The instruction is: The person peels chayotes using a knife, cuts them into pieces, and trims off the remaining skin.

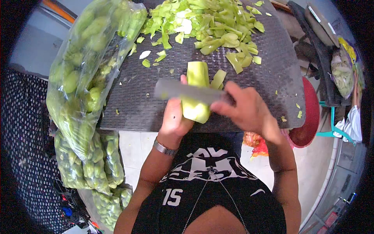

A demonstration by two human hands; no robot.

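My left hand (174, 119) is closed around the lower left side of a peeled pale-green vegetable (198, 75), whose exact kind I cannot make out. It is long and thick, with a flat cut far end. In my right hand (249, 107) is a knife (187, 91), gripped at its handle. The wide blade lies across the vegetable, pointing left and smeared by motion. A strip of peel (218, 79) lies just right of the vegetable. Part of my left fingers is hidden behind the blade and the vegetable.
A heap of green peels (210, 23) covers the far part of the dark woven-patterned table (128, 91). A clear bag of green vegetables (83, 66) hangs over its left edge. More filled bags (91, 163) stand below. A red basin (307, 113) is at the right.
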